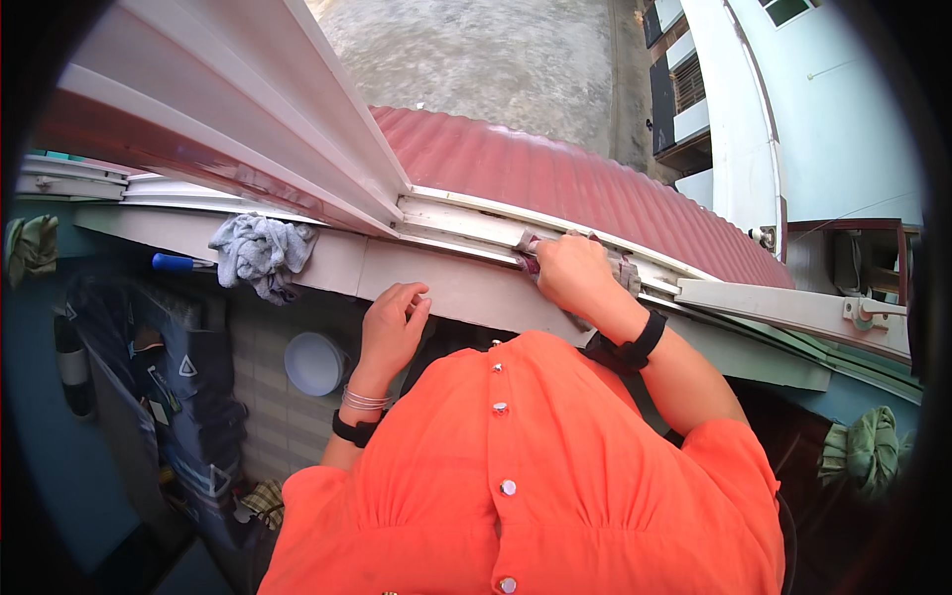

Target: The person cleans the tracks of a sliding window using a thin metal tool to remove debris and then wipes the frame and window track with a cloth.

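Note:
My right hand point(574, 274) grips a checked cloth point(623, 272) and presses it into the white sliding-window track point(461, 227). Part of that cloth is hidden under the fingers. Beside the near edge of the window sill point(454, 288), my left hand point(398, 327) hangs with fingers loosely curled and apart, holding nothing. A crumpled grey-blue cloth point(264, 253) lies on the sill to the left, partly draped over its edge. Next to it is a tool with a blue handle point(171, 262); its far end is hidden by the cloth.
White window sashes stand at the left point(245, 111) and right point(788, 309) of the opening. Outside lies a red corrugated roof point(535, 167). A white bucket point(315, 363) sits on the floor at lower left, near dark blue fabric point(201, 401). Tied green curtain point(870, 450) hangs at right.

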{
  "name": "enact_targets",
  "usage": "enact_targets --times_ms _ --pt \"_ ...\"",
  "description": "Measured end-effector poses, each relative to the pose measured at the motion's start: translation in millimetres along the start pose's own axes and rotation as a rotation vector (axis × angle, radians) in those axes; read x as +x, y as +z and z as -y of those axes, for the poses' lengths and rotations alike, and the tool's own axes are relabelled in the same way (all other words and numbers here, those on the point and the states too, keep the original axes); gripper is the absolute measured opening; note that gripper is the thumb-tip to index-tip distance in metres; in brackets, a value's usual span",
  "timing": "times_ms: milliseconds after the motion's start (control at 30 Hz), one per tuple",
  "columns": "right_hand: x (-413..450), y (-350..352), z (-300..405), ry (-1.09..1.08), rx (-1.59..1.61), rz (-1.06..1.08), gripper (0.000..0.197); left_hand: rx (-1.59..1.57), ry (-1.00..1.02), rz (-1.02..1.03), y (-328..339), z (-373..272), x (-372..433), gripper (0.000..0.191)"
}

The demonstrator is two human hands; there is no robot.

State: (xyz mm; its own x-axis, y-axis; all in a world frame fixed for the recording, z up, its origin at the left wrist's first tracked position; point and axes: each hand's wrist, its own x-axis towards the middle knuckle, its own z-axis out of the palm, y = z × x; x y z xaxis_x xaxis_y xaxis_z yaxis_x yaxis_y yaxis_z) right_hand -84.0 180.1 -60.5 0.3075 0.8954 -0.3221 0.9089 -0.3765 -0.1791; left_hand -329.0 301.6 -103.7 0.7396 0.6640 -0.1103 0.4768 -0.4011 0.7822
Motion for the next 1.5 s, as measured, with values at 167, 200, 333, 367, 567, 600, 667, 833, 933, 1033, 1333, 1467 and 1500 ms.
enact_targets --times_ms 167,200,333,367,567,600,667,833,933,1033,1333,1467,1500 --pt "4.3 6.6 -6.8 -0.091 0.080 -0.043 0.016 0.003 0.035 0.006 3.3 -1.7 6.0 0.019" --pt "2.4 9.3 -3.0 -0.070 0.120 -0.036 0.017 0.007 0.047 0.008 4.5 -2.4 5.4 0.019" --pt "21.9 25.8 29.5 -0.117 0.178 -0.141 0.019 0.026 0.037 0.039 6.6 -3.8 7.6 0.019" --pt "29.3 27.8 36.8 -0.121 0.193 -0.152 0.018 0.027 0.053 0.039 7.5 -5.8 7.7 0.018" --pt "43.0 24.4 31.1 -0.105 0.138 -0.076 0.017 0.035 0.055 0.022 6.1 -3.5 4.7 0.018" --pt "41.3 19.0 29.1 -0.075 0.093 0.005 0.020 0.041 0.053 0.018 4.9 -2.9 3.9 0.018" --pt "32.4 13.8 23.5 -0.069 0.086 0.021 0.019 0.038 0.043 0.006 4.3 -2.6 3.0 0.018" --pt "12.4 -4.3 1.4 -0.156 0.078 0.031 0.015 0.018 0.029 -0.015 2.6 -7.3 2.8 0.018" --pt "2.2 -33.6 -7.0 -0.164 0.245 0.033 0.018 0.035 0.077 -0.031 3.6 -8.2 4.4 0.017" --pt "4.2 -39.5 -7.8 -0.105 0.337 -0.005 0.019 0.031 0.076 -0.021 3.8 -13.2 9.1 0.018" --pt "32.5 2.3 18.9 -0.224 0.591 0.075 0.025 -0.024 0.117 -0.190 18.2 -30.7 36.0 0.034" --pt "42.0 12.0 18.0 -0.116 0.245 -0.034 0.025 0.073 0.062 -0.210 19.9 -20.5 32.1 0.032" --pt "41.6 11.4 18.0 -0.122 0.226 -0.056 0.024 0.049 0.019 -0.204 19.3 -19.8 30.7 0.030"
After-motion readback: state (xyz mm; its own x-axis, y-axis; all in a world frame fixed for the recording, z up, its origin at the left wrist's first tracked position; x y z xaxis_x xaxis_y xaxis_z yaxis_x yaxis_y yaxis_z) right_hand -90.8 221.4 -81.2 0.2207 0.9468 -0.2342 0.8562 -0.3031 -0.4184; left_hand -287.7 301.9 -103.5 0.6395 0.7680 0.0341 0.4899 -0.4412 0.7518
